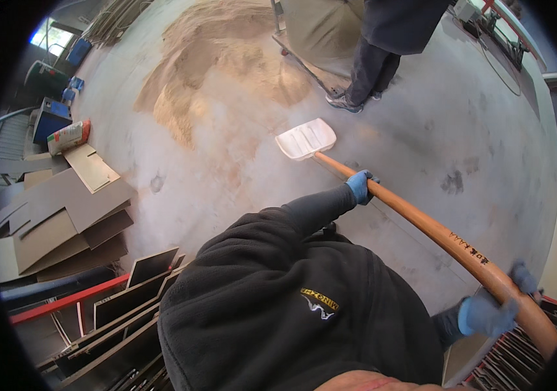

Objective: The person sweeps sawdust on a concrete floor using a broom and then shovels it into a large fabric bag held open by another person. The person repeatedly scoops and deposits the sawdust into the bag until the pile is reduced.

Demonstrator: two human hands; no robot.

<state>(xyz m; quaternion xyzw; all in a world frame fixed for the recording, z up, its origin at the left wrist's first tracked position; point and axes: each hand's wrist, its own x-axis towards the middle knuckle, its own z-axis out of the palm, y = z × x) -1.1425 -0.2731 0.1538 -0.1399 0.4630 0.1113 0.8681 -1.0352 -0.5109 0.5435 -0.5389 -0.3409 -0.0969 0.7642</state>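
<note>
I hold a shovel with a long orange-brown wooden handle [422,225] and a broad white blade [306,138]. Its blade is out ahead of me over the grey floor, looking bare, just short of a pile of tan sawdust-like material [226,65]. My left hand [361,187], in a blue glove, is closed around the handle partway up from the blade. Farther up, near the thick-looking end, my right hand [490,316] is gloved too and closed about the handle. Motion blurs it, and the handle covers part of its fingers.
Another person [376,65] in dark clothes stands ahead beside a wheeled cart [311,75] bearing a large olive bag [324,32]. Stacked boards [70,215] and a red-white sack [69,137] lie left. Racked panels [122,313] stand close by my left side.
</note>
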